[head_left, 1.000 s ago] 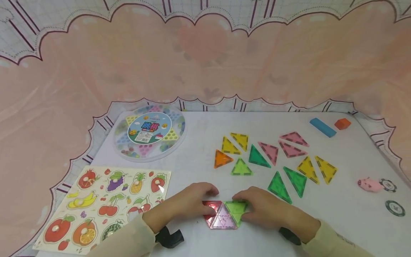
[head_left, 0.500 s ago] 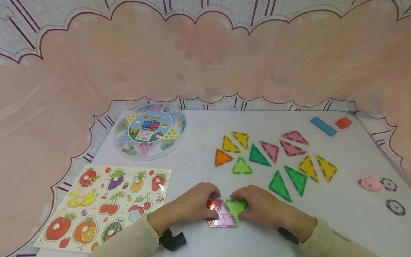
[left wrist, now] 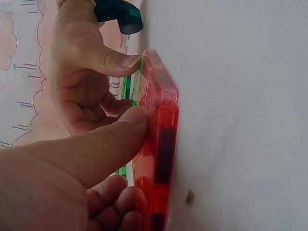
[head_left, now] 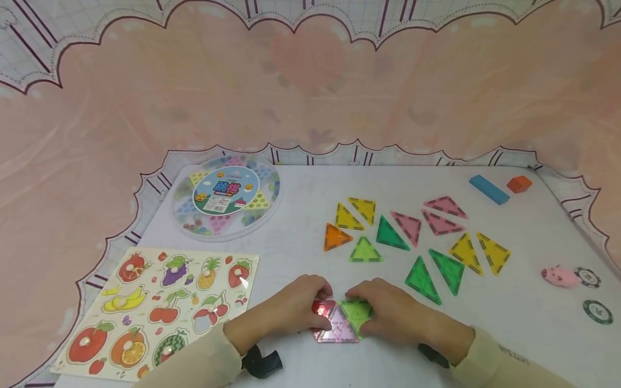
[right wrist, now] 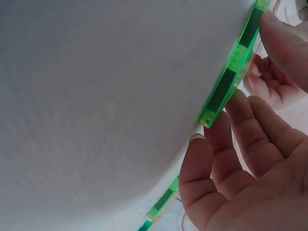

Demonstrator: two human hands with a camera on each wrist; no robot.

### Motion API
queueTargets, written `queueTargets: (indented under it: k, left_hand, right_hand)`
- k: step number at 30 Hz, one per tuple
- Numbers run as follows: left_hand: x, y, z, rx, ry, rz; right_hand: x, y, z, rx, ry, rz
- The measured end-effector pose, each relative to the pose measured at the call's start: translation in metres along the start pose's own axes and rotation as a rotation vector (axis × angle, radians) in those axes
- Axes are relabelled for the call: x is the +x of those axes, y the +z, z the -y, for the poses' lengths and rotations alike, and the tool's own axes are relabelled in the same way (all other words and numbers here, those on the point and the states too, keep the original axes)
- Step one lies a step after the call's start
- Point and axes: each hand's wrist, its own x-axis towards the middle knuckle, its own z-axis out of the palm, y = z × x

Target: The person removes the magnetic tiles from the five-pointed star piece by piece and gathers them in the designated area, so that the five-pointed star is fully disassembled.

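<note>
Three translucent magnetic triangle tiles lie edge to edge in a row at the table's near middle: a red tile [head_left: 323, 307], a pink tile [head_left: 338, 330] and a light green tile [head_left: 357, 313]. My left hand [head_left: 297, 305] holds the red tile [left wrist: 166, 149], thumb on its face by the seam with the pink tile [left wrist: 156, 79], fingers curled at its far side. At the other end, my right hand [head_left: 395, 311] grips the light green tile [right wrist: 231, 72] between thumb and fingers. Part of the red tile is hidden under my left hand.
Beyond the hands lie loose triangle tiles, among them an orange tile [head_left: 336, 237] and a green tile [head_left: 423, 281]. A fruit puzzle board [head_left: 194, 291] and a round game box [head_left: 225, 196] stand left. Right are a blue block [head_left: 489, 189], orange block [head_left: 519, 184] and toy pig [head_left: 559, 276].
My left hand has shifted slightly right, its thumb now reaching over the edge of the pink tile. My right hand has moved slightly left on the light green tile. The other tiles stay put.
</note>
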Motion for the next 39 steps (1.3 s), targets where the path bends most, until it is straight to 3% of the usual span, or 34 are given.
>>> queueTargets:
  k: [14, 26, 33, 39]
  left_hand:
    - [0.006, 0.000, -0.002, 0.013, -0.036, 0.010]
    - [0.003, -0.001, -0.008, 0.049, -0.099, 0.003]
    - [0.002, 0.001, -0.009, 0.045, -0.118, -0.007]
    - [0.002, 0.001, -0.010, 0.045, -0.119, 0.000]
  right_hand:
    - [0.002, -0.002, 0.003, -0.030, 0.033, 0.054]
    - [0.004, 0.000, 0.011, 0.009, 0.137, 0.094]
    - [0.004, 0.001, 0.007, 0.029, 0.106, 0.123]
    - [-0.001, 0.001, -0.002, 0.067, 0.097, 0.074]
